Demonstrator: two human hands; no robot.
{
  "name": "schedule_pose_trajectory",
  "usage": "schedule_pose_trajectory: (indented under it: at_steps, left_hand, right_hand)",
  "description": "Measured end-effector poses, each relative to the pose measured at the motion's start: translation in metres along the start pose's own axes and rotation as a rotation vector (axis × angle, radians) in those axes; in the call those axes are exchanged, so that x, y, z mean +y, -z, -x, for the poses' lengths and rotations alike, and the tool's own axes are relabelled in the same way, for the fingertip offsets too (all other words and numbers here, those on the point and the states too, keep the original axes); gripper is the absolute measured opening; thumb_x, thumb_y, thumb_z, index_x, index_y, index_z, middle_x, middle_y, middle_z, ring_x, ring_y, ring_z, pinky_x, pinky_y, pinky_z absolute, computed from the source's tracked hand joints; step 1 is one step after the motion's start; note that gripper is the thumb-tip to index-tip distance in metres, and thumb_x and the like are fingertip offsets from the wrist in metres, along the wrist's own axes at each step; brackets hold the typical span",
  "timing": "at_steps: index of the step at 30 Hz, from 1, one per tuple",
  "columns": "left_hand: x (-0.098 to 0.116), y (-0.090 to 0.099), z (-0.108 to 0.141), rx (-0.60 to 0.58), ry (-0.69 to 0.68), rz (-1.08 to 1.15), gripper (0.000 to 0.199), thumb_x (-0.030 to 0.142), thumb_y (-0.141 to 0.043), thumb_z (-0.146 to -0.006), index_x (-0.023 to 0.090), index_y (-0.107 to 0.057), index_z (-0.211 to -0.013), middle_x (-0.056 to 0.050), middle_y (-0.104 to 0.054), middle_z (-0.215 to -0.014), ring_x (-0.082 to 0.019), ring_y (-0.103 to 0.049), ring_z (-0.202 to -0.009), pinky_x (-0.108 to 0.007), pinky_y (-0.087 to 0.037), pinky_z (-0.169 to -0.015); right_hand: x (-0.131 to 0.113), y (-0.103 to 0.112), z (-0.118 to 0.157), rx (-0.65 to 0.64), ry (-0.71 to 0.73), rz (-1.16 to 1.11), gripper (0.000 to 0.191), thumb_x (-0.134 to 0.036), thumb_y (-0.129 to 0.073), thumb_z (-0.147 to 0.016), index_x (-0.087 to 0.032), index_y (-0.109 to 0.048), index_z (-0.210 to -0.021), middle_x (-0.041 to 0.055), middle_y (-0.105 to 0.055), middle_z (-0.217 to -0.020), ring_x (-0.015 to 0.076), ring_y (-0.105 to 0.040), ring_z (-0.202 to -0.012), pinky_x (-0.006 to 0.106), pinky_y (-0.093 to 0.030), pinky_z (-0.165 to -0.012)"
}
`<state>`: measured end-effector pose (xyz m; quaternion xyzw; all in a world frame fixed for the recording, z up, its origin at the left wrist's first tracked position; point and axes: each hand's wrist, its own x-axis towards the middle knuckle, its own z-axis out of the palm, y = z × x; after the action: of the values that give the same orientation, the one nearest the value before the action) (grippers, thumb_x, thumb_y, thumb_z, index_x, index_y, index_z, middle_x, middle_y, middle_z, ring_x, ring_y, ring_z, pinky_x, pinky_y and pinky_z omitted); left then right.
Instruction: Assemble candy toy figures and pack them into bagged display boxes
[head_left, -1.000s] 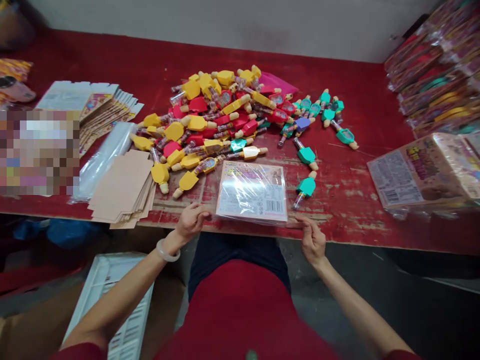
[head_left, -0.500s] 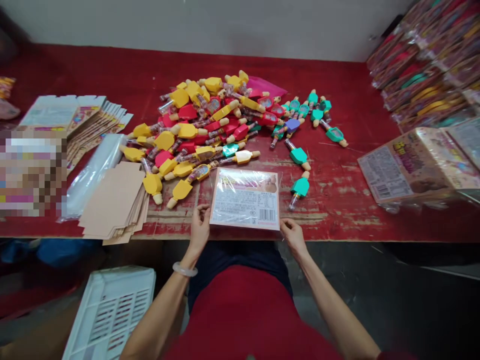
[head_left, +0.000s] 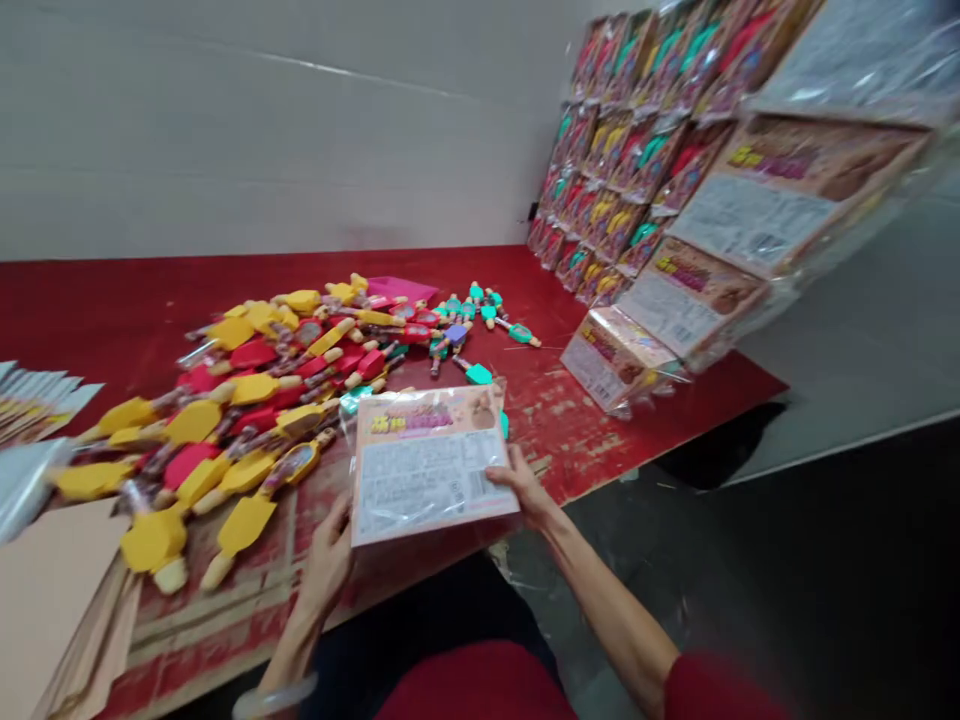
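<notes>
Film-wrapped printed carton (head_left: 431, 460) near red table's (head_left: 112, 330) front edge — left hand (head_left: 327, 560) grasps its left edge, right hand (head_left: 527, 490) its right, thumb on face. I'd guess light, slick, crushable — grip both sides gently.

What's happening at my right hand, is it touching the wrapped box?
Touching: in the head view, the right hand lays its thumb over the wrapped box at its right edge.

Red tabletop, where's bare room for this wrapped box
Beyond your right hand, red wooden tabletop is bare between green paddle-shaped plastic toys and wrapped brown cardboard boxes. Back left too, between grey wall and heaped yellow and red toys. These crowd centre left; flat brown card sheets crowd front left.
</notes>
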<state>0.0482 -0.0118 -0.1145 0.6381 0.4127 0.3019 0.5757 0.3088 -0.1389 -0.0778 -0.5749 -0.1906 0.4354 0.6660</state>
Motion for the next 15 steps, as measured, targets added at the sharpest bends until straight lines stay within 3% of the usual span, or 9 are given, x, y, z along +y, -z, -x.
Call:
schedule_pose_trajectory:
  at_steps: [2, 4, 7, 9, 11, 13, 15]
  left_hand:
    - [0.045, -0.025, -0.020, -0.085, -0.160, 0.039, 0.059, 0.053, -0.061, -0.085, 0.020, -0.058, -0.134, -0.010, -0.056, -0.144, -0.029, -0.047, -0.137, -0.044, -0.037, -0.115]
    - [0.089, -0.048, -0.036, -0.128, -0.336, 0.049, 0.061, 0.048, -0.059, -0.089, 0.024, -0.049, -0.144, -0.008, -0.047, -0.152, -0.026, -0.039, -0.144, -0.042, -0.030, -0.120]
    - [0.122, -0.056, -0.042, -0.073, -0.446, 0.077, 0.060, 0.043, -0.056, -0.093, 0.029, -0.041, -0.150, -0.008, -0.048, -0.151, -0.024, -0.045, -0.139, -0.043, -0.034, -0.118]
    - [0.113, -0.044, -0.034, 0.020, -0.400, 0.063, 0.057, 0.043, -0.056, -0.092, 0.028, -0.047, -0.146, -0.009, -0.057, -0.142, -0.025, -0.053, -0.132, -0.044, -0.039, -0.115]
    - [0.087, -0.022, -0.020, 0.130, -0.296, 0.012, 0.052, 0.047, -0.058, -0.090, 0.023, -0.057, -0.136, -0.010, -0.067, -0.129, -0.027, -0.059, -0.126, -0.046, -0.041, -0.112]
    - [0.052, 0.001, -0.003, 0.220, -0.168, -0.039, 0.052, 0.052, -0.060, -0.086, 0.019, -0.064, -0.126, -0.011, -0.073, -0.117, -0.029, -0.062, -0.121, -0.049, -0.042, -0.111]
    - [0.016, 0.025, 0.013, 0.278, -0.057, -0.076, 0.055, 0.058, -0.061, -0.082, 0.019, -0.067, -0.120, -0.011, -0.075, -0.110, -0.032, -0.064, -0.118, -0.052, -0.042, -0.110]
  right_hand:
    - [-0.049, 0.031, 0.006, 0.138, 0.182, -0.020, 0.054, -0.034, -0.080, -0.058, -0.023, -0.049, -0.101, 0.0023, -0.068, -0.094, 0.0228, -0.067, -0.078, 0.037, -0.057, -0.070]
    - [-0.105, 0.063, 0.005, 0.325, 0.463, 0.034, 0.057, -0.036, -0.078, -0.061, -0.023, -0.049, -0.108, 0.0043, -0.066, -0.102, 0.0240, -0.066, -0.085, 0.040, -0.055, -0.076]
    - [-0.178, 0.108, -0.018, 0.623, 0.942, 0.233, 0.066, -0.038, -0.077, -0.064, -0.021, -0.043, -0.119, 0.0078, -0.059, -0.117, 0.0269, -0.062, -0.105, 0.047, -0.050, -0.094]
    - [-0.210, 0.139, -0.047, 0.798, 1.204, 0.422, 0.076, -0.040, -0.078, -0.062, -0.019, -0.039, -0.124, 0.0116, -0.051, -0.127, 0.0294, -0.054, -0.120, 0.051, -0.040, -0.106]
    - [-0.224, 0.170, -0.079, 0.910, 1.319, 0.613, 0.082, -0.043, -0.076, -0.063, -0.015, -0.035, -0.128, 0.0178, -0.043, -0.134, 0.0317, -0.045, -0.130, 0.051, -0.032, -0.114]
    - [-0.225, 0.200, -0.105, 0.992, 1.273, 0.774, 0.086, -0.043, -0.073, -0.063, -0.010, -0.032, -0.130, 0.0245, -0.039, -0.137, 0.0342, -0.039, -0.134, 0.051, -0.027, -0.117]
    - [-0.218, 0.228, -0.117, 1.040, 1.124, 0.886, 0.089, -0.040, -0.072, -0.063, -0.005, -0.029, -0.134, 0.0294, -0.036, -0.139, 0.0376, -0.036, -0.137, 0.053, -0.023, -0.118]
